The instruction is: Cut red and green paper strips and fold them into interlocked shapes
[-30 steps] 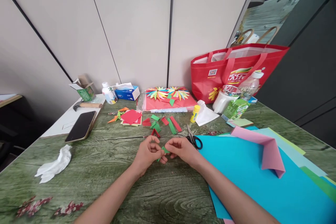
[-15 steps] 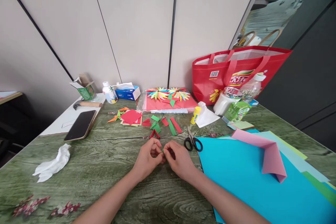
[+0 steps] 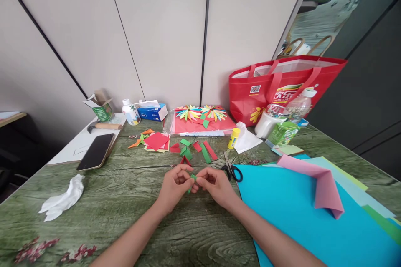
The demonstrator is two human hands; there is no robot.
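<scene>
My left hand (image 3: 174, 185) and my right hand (image 3: 216, 185) meet over the green wood-grain table (image 3: 125, 208), both pinching a small folded green paper piece (image 3: 192, 180) between their fingertips. Just beyond my hands lie several red and green paper strips and folded bits (image 3: 196, 149). Black-handled scissors (image 3: 231, 168) rest right of my right hand, at the edge of a large blue paper sheet (image 3: 294, 212).
A pink folded sheet (image 3: 322, 185) lies on the blue paper. A red tote bag (image 3: 275, 87), glue stick (image 3: 233, 138), paper star flowers (image 3: 200, 112), red paper squares (image 3: 156, 140), tissue box (image 3: 152, 109), phone (image 3: 96, 150) and crumpled tissue (image 3: 62, 198) surround the area.
My hands drew close together around the green piece half a second ago, then parted slightly; the paper shows between my fingertips again. The camera shifted a little.
</scene>
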